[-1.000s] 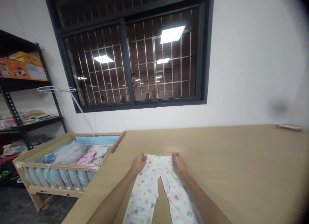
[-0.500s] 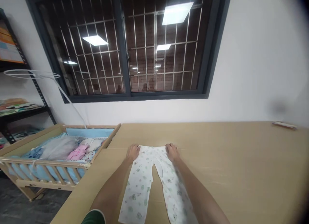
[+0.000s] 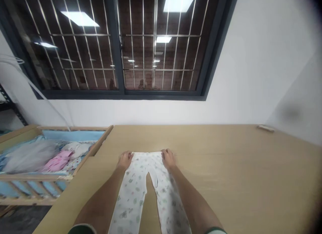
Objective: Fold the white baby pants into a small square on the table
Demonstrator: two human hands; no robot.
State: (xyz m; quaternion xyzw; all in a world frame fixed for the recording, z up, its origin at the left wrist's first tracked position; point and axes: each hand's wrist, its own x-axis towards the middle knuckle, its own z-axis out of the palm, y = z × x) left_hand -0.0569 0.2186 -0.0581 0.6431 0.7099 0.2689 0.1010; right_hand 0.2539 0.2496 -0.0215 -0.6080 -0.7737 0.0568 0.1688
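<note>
A pair of white baby pants (image 3: 134, 183) with small green and grey prints lies flat on the tan tabletop (image 3: 226, 180). Its waistband is at the far end, and the two legs spread toward me. My left hand (image 3: 125, 160) grips the waistband's left corner, fingers curled over the cloth. At the right corner, my right hand (image 3: 168, 158) holds the waistband in the same way. Both forearms run alongside the pants legs. The lower ends of the legs are cut off by the bottom of the view.
To the left stands a wooden crib (image 3: 100, 141) with blue lining, holding a pink cloth (image 3: 58, 160) and a translucent bag (image 3: 31, 155). A barred window (image 3: 120, 95) is in the wall ahead. A small flat object (image 3: 265, 128) lies at the table's far right edge.
The camera view has turned to the right, so the crib, window and pants appear farther left. Both hands remain at the waistband corners, and the pants stay spread flat.
</note>
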